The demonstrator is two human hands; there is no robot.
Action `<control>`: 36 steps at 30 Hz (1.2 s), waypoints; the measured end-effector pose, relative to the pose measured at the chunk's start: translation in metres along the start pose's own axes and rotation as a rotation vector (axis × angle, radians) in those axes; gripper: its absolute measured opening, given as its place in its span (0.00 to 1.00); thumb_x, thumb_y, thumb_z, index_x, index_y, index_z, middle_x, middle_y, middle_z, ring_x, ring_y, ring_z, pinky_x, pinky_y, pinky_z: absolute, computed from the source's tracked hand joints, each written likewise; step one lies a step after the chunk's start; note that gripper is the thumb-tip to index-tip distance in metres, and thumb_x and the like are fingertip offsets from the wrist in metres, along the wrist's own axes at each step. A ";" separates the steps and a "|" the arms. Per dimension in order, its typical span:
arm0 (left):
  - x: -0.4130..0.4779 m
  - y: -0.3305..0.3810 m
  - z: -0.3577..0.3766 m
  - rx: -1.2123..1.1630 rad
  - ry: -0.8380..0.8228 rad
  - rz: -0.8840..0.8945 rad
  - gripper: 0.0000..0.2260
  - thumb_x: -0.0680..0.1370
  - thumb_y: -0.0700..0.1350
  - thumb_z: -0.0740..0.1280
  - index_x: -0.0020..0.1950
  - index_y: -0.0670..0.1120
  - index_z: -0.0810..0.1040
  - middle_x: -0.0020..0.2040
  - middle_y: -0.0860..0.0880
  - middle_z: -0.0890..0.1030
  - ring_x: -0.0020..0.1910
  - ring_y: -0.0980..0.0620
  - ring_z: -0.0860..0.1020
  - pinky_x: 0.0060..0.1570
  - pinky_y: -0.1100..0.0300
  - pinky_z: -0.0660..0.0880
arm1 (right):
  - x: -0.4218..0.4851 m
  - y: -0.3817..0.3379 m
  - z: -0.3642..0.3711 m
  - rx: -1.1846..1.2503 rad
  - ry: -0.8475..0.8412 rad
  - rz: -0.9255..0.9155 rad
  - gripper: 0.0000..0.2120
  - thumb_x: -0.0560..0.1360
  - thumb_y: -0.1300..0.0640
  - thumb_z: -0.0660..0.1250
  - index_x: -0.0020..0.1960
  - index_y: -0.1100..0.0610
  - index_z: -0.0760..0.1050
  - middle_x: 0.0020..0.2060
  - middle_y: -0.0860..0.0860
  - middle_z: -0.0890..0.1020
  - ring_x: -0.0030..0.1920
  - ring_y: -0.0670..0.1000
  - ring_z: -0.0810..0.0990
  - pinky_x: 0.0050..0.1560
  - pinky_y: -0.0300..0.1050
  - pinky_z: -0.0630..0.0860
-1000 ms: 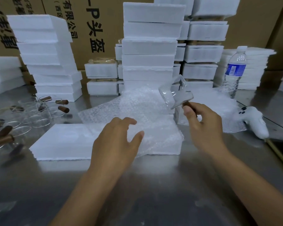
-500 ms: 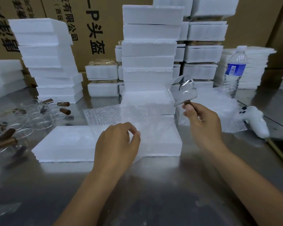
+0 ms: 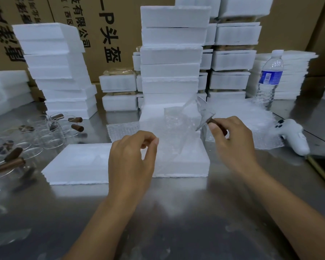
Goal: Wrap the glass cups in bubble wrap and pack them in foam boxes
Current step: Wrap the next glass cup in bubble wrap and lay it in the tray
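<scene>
On the grey steel table (image 3: pixel 176 222), nearest the viewer, a flat white foam box (image 3: pixel 77 164) was laid. Above it the left hand (image 3: pixel 131 156) was curled, with a clear sheet of bubble wrap (image 3: pixel 174 128) pinched between thumb and forefinger and raised upright. Just to the right, a small clear glass cup (image 3: pixel 204 111) was gripped by its brown wooden handle in the right hand (image 3: pixel 233 139). It was tilted in the air against the sheet's upper edge. Farther back, more handled cups (image 3: pixel 51 128) were gathered at the left, before stacks of white foam boxes (image 3: pixel 173 53).

White foam boxes (image 3: pixel 172 55), clear cup (image 3: pixel 204 111) w/ brown handle (image 3: pixel 217 126), blue-label bottle (image 3: pixel 269 77), grey table (image 3: pixel 195 212)
</scene>
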State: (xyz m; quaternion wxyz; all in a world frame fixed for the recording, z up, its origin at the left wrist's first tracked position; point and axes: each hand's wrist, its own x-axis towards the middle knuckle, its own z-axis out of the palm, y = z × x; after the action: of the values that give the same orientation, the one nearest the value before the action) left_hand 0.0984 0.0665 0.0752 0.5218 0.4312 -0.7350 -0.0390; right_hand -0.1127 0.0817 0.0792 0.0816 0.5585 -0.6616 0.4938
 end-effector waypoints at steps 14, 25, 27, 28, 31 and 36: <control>-0.001 -0.009 0.003 0.144 0.008 0.289 0.04 0.74 0.42 0.69 0.44 0.43 0.83 0.40 0.46 0.82 0.39 0.45 0.79 0.50 0.59 0.64 | -0.003 -0.011 -0.005 0.169 -0.329 0.092 0.06 0.75 0.51 0.66 0.41 0.44 0.80 0.41 0.49 0.72 0.42 0.44 0.72 0.39 0.24 0.64; 0.000 -0.006 0.005 0.099 0.181 0.436 0.08 0.75 0.43 0.67 0.41 0.42 0.83 0.45 0.44 0.83 0.44 0.44 0.81 0.50 0.56 0.67 | -0.006 -0.022 -0.003 0.310 -0.472 0.153 0.13 0.75 0.53 0.67 0.32 0.49 0.81 0.40 0.54 0.75 0.36 0.39 0.76 0.33 0.30 0.72; -0.001 -0.004 0.005 0.093 0.191 0.442 0.08 0.75 0.44 0.67 0.41 0.42 0.83 0.46 0.43 0.83 0.46 0.43 0.80 0.51 0.58 0.67 | -0.010 -0.026 -0.001 0.424 -0.452 0.222 0.10 0.75 0.56 0.67 0.38 0.58 0.82 0.47 0.65 0.78 0.46 0.58 0.80 0.41 0.52 0.77; -0.001 -0.003 0.006 0.095 0.193 0.443 0.08 0.75 0.44 0.67 0.41 0.43 0.84 0.47 0.43 0.82 0.46 0.43 0.79 0.51 0.59 0.67 | -0.011 -0.029 0.000 0.495 -0.449 0.260 0.10 0.75 0.57 0.68 0.37 0.56 0.84 0.47 0.66 0.79 0.45 0.63 0.80 0.41 0.57 0.74; -0.003 -0.001 0.007 0.089 0.189 0.454 0.08 0.75 0.45 0.67 0.41 0.44 0.84 0.47 0.41 0.81 0.50 0.45 0.75 0.51 0.59 0.67 | -0.012 -0.029 0.002 0.592 -0.438 0.307 0.19 0.74 0.61 0.66 0.28 0.47 0.81 0.32 0.51 0.81 0.37 0.51 0.77 0.42 0.46 0.72; -0.004 0.002 0.009 0.070 0.155 0.498 0.10 0.75 0.46 0.66 0.41 0.44 0.84 0.48 0.41 0.81 0.50 0.44 0.75 0.49 0.58 0.69 | -0.011 -0.030 0.000 0.659 -0.497 0.400 0.20 0.72 0.70 0.63 0.24 0.59 0.80 0.24 0.50 0.78 0.23 0.42 0.76 0.29 0.29 0.71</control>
State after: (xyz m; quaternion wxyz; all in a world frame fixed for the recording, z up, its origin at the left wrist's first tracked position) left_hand 0.0908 0.0668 0.0690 0.5549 0.2564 -0.7772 0.1494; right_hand -0.0843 0.0920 0.0888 -0.3585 0.5176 -0.5633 0.5350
